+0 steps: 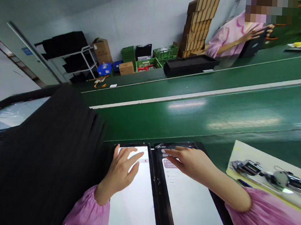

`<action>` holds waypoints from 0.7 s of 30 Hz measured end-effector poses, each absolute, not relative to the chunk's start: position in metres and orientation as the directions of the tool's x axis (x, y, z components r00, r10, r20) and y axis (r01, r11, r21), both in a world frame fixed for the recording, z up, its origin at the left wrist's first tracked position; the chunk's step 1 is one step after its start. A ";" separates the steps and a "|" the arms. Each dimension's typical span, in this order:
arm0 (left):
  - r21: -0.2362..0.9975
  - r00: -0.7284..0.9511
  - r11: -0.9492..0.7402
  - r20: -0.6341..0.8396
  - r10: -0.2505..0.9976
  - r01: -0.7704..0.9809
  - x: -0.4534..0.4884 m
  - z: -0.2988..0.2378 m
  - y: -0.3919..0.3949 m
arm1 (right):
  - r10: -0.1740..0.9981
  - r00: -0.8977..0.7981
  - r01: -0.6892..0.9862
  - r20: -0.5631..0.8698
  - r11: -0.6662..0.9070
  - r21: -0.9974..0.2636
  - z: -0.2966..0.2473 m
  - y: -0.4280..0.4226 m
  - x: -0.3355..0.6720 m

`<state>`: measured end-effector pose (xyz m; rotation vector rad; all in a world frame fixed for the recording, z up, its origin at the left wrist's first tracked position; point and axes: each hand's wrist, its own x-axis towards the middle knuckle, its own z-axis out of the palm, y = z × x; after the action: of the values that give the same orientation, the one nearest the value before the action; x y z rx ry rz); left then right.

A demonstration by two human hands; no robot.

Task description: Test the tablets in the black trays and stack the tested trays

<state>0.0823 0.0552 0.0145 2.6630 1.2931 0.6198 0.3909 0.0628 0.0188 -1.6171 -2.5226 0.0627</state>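
Observation:
Two tablets with lit white screens lie side by side in front of me on the green bench. My left hand [123, 168] rests on the left tablet [135, 199], fingers spread, fingertips near a small toggle at the screen's top. My right hand [188, 160] reaches over the right tablet [193, 203], fingers stretched out and touching the top of its screen by a menu. Neither hand holds anything. Both arms wear pink sleeves.
A large black cloth-like mass [43, 160] fills the left. A printed sheet with black devices [269, 174] lies at the right. A black tray [190, 64] sits across the green conveyor [217, 106]. Another person in pink [231, 36] works at the far right; crates and cardboard boxes [199, 23] stand behind.

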 end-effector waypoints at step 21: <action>0.833 -0.183 -0.064 0.195 0.964 0.549 0.011 -0.017 0.074 | 0.968 0.238 0.312 0.075 -0.003 -0.950 -0.038 0.059 0.471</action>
<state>0.0110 0.0742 -0.0167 1.6160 1.7482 1.1675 0.4713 0.0591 -0.0377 -1.5136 -1.2555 0.8287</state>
